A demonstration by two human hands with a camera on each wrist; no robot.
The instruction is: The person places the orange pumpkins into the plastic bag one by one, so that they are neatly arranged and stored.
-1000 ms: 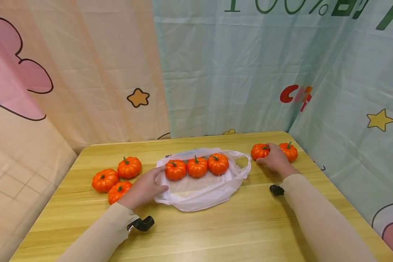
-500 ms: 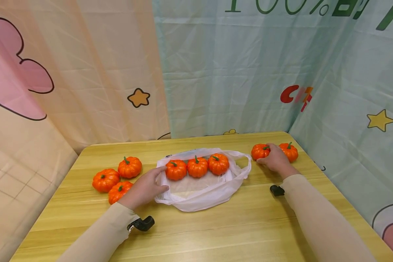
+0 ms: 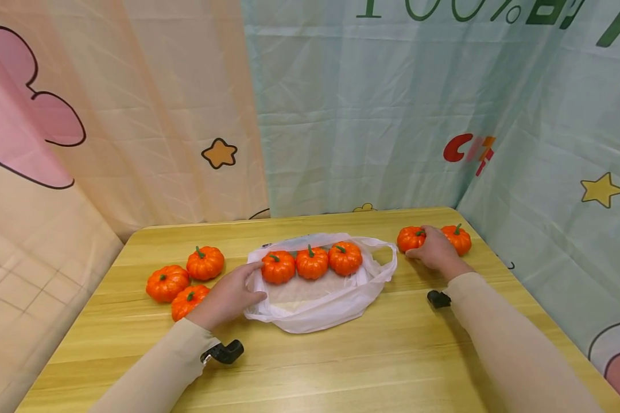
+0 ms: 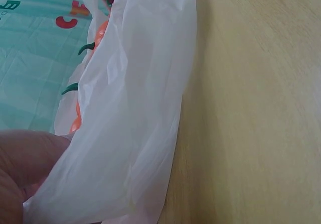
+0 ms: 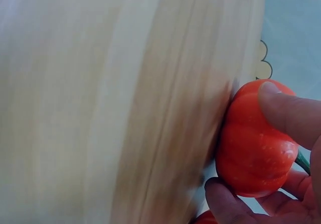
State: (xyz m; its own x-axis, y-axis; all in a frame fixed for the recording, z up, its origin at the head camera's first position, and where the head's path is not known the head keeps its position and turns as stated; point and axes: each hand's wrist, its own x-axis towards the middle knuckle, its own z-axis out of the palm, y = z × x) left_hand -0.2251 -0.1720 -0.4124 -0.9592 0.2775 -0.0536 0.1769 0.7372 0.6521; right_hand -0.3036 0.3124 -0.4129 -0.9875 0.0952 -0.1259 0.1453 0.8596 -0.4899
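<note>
While the right hand (image 3: 438,251) grips one pumpkin (image 3: 410,238) beside another pumpkin (image 3: 458,240), the left hand (image 3: 228,292), spread wide, seemingly touches the bag (image 3: 322,319) and partly hides a third pumpkin (image 3: 189,301).

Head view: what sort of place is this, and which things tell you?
Probably an indoor booth set up for tabletop work: cartoon-printed cloths hang behind and beside a wood-grain table bearing a plastic bag and orange pumpkins.

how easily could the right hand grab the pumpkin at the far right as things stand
Probably not yet: the right hand grips another pumpkin, so it would likely have to release that first, though the far-right pumpkin sits close by.
</note>
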